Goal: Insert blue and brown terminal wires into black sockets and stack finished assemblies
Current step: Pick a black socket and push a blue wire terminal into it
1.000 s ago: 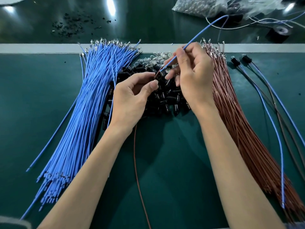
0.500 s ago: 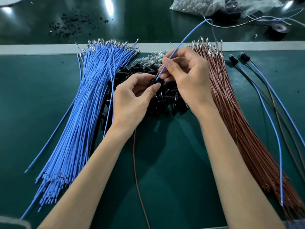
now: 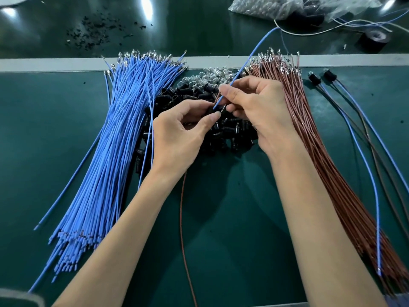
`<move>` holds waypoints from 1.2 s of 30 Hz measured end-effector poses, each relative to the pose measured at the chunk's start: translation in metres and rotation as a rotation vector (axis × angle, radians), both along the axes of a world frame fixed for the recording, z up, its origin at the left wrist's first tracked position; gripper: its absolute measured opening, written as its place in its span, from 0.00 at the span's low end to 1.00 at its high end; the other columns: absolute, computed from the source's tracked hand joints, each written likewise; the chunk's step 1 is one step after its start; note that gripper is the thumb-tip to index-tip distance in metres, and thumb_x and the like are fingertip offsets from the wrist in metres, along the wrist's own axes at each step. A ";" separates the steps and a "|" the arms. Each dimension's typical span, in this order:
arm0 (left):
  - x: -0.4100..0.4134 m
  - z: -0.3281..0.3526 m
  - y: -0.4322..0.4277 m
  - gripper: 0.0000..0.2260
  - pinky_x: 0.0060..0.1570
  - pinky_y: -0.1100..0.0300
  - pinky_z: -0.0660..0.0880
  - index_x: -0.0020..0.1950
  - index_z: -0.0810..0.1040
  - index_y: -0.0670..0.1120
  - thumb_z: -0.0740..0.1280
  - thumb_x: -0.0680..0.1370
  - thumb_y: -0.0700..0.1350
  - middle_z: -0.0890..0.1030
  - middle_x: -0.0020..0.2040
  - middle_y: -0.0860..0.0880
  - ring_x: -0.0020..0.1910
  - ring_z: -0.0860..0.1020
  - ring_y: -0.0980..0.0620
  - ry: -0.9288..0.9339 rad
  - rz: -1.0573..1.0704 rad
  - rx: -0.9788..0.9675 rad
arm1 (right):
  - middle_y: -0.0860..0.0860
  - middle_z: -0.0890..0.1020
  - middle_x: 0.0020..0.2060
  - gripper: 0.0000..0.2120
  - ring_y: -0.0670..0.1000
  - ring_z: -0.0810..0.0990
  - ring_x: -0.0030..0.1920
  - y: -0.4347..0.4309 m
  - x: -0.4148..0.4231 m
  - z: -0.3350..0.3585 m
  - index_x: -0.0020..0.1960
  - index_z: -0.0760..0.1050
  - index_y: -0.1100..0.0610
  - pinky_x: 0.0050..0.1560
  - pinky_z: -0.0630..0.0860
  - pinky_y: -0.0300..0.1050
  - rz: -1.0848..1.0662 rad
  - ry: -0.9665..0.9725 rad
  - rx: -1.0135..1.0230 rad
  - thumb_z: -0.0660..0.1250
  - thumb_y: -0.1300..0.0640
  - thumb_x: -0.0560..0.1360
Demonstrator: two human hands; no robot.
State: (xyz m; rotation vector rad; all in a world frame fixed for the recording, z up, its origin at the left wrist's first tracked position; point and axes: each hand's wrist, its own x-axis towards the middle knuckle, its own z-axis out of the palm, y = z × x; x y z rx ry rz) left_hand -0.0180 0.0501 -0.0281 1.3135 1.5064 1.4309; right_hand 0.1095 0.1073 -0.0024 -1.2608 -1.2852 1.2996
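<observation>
Two finished assemblies (image 3: 313, 79) are lying at the right of the bench (image 3: 221, 229), just beyond the brown wire bundle (image 3: 321, 140); a third is being put together.

- One black socket (image 3: 221, 108) is being pinched in the grip of the left hand (image 3: 183, 138), above the socket pile (image 3: 228, 134). One brown wire (image 3: 182, 218) is trailing from that hand toward the near edge and is judged to be already seated.
- One blue wire (image 3: 245, 63) is being pinched in the grip of the right hand (image 3: 261, 111), with its tip pointing at the socket. Whether it is entering cannot be told.
- Stock: the blue wire bundle (image 3: 106, 151), the brown bundle and the pile are all lying thick, so most of the job is judged to be undone.
- Room: open mat is showing between the forearms. The bundles are hemming in both sides. A pale strip (image 3: 44, 64) is bounding the far edge, and the blue wire's tail is arching over it.
</observation>
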 end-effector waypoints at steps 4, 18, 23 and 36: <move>0.002 0.001 -0.001 0.06 0.45 0.69 0.75 0.47 0.82 0.50 0.74 0.72 0.41 0.84 0.41 0.56 0.40 0.81 0.62 0.019 -0.023 -0.006 | 0.45 0.81 0.26 0.06 0.40 0.74 0.25 -0.001 -0.001 0.000 0.38 0.78 0.56 0.29 0.72 0.31 0.008 -0.013 -0.015 0.73 0.61 0.73; -0.001 0.002 0.000 0.06 0.47 0.61 0.79 0.47 0.82 0.49 0.74 0.72 0.41 0.84 0.41 0.52 0.40 0.83 0.56 -0.030 -0.013 -0.048 | 0.50 0.82 0.31 0.07 0.42 0.77 0.26 -0.001 -0.004 -0.003 0.38 0.78 0.55 0.32 0.74 0.35 -0.069 -0.129 0.159 0.74 0.62 0.71; -0.004 0.001 0.000 0.07 0.48 0.59 0.79 0.48 0.82 0.49 0.74 0.72 0.41 0.85 0.43 0.49 0.42 0.83 0.54 -0.043 -0.008 -0.030 | 0.51 0.82 0.29 0.06 0.44 0.78 0.28 -0.001 -0.006 -0.005 0.38 0.79 0.54 0.36 0.76 0.39 0.064 -0.253 0.190 0.75 0.61 0.70; -0.004 0.006 0.001 0.09 0.44 0.61 0.79 0.50 0.81 0.46 0.76 0.71 0.42 0.85 0.39 0.46 0.38 0.83 0.53 -0.132 -0.086 -0.132 | 0.47 0.81 0.30 0.10 0.41 0.75 0.27 -0.002 -0.003 0.005 0.37 0.76 0.54 0.31 0.71 0.32 0.026 -0.083 0.049 0.69 0.56 0.77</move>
